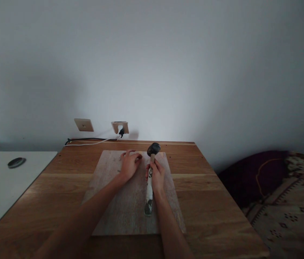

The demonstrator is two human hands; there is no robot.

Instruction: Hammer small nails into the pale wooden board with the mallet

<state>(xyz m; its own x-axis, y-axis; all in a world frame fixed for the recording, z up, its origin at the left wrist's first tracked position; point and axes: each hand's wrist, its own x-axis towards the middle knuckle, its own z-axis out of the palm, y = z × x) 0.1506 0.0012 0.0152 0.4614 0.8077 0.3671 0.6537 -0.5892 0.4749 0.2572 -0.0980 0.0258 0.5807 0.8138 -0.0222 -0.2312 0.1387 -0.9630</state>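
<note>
My right hand [157, 176] is closed round the handle of a mallet [149, 192] with a dark, rounded head. White and dark patches cover the lower handle, and the head points away from me. On the left, my left hand [130, 163] rests over the far part of a pale wooden board [125, 212]. Its thumb and fingers come together in a pinch; what sits between the tips is too small to make out. A few small thin pieces, which look like nails [119, 171], are on the board beside that hand.
Beneath the board is a brown wooden table [200, 205] against the wall. Two cables run along its back edge to a wall socket [125, 126]. A white surface [1, 187] with a dark round object [16, 162] lies left. Patterned fabric [289, 219] and a purple cushion-like thing [249, 176] are right.
</note>
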